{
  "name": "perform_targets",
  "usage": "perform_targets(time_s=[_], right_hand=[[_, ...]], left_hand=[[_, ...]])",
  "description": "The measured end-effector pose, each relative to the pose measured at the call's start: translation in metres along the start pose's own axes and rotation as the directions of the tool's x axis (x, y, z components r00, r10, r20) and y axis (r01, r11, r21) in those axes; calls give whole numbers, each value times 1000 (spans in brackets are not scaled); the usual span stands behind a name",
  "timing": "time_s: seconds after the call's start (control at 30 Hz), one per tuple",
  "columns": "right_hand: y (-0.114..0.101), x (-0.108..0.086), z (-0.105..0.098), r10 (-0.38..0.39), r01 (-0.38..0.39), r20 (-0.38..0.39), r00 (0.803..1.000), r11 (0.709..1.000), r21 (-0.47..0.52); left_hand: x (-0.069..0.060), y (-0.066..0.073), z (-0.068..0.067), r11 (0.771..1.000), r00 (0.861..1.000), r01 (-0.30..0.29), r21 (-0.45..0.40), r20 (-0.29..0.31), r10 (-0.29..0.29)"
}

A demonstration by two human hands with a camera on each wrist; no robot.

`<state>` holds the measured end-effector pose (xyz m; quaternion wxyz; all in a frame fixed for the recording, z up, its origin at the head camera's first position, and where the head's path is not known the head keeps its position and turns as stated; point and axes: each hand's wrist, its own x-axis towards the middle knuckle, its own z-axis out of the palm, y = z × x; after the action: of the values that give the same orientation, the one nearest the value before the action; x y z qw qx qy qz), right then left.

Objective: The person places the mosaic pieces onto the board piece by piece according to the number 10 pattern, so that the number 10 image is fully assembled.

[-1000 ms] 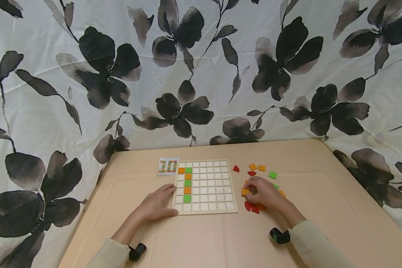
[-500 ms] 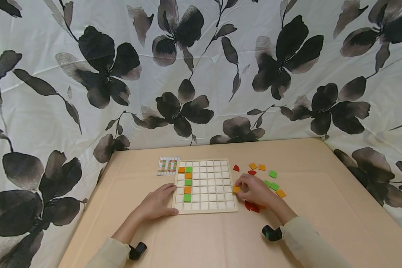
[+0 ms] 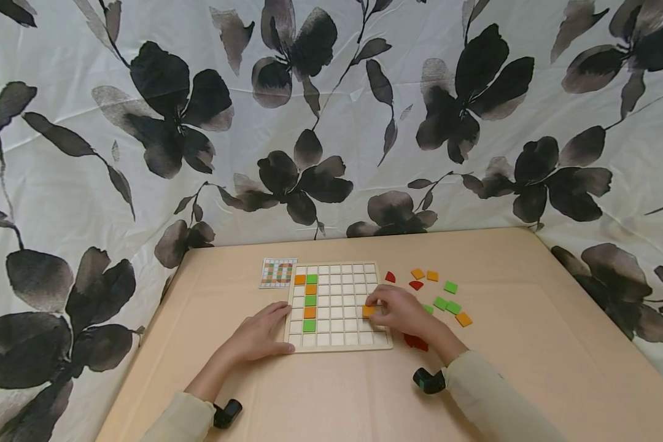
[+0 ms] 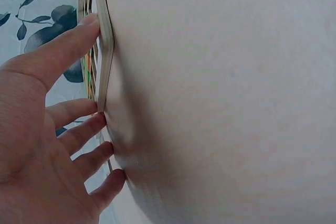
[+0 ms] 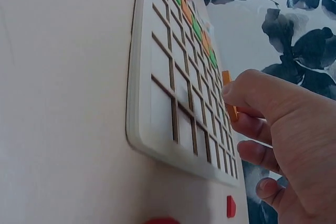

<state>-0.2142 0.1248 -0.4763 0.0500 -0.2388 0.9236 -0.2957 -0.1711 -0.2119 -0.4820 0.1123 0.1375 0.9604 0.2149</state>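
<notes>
- White fabric w/ black floral print [image 3: 389,92] fills upper half of the head frame as bkgd; pale wood-toned tabletop [image 3: 331,393] spans lower centre.
- Square cream gridded board [image 3: 339,351] lies flat, lower middle of frame; small printed card w/ coloured squares [image 3: 278,273] is at its upper-left corner; can't tell if they touch.
- Column of green & orange square tiles [image 3: 310,301], colours alternating, sits in cells on board's left side; lone orange corner tile [image 3: 300,280] sits just left of its top.
- R hand [image 3: 400,313], right of centre, pinches thin orange square tile [image 3: 368,311] betw. thumb & fingers; tile is over board's right part; looks raised in right wrist view, but contact unclear.
- L hand [image 3: 259,336], left of centre, has fingers spread, tips at board's left edge; thumb touches rim by lower-left corner.
- Loose stuff right of board: green square tiles [image 3: 450,286]; orange square tiles [image 3: 463,319]; red curved-sided wedges [image 3: 416,285].
- Handling, my guess: tile prob. light, stiff, not fragile, maybe a bit slippery; best held by opp. edges, underside free; board prob. rigid & light enough to slide if nudged, so hold by rim, fingertips off the cells.
</notes>
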Motion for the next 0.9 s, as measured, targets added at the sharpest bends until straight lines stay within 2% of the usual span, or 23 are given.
perform_targets(time_s=[0.23, 0.43, 0.7, 0.9], right_hand=[[-16, 10, 9, -4, 4, 20, 1000, 999, 32], [-28, 16, 16, -63, 62, 16, 998, 997, 41], [-45, 25, 26, -73, 69, 71, 995, 996, 57], [-54, 32, 39, -111, 110, 99, 989, 994, 9]], left_hand=[[-1, 1, 0, 1000, 1000, 3, -6, -1, -3], [-1, 1, -1, 1000, 1000, 4, -12, -2, -4], [0, 1, -1, 1000, 1000, 5, -14, -4, -5], [1, 1, -1, 1000, 1000, 11, -16, -1, -11]])
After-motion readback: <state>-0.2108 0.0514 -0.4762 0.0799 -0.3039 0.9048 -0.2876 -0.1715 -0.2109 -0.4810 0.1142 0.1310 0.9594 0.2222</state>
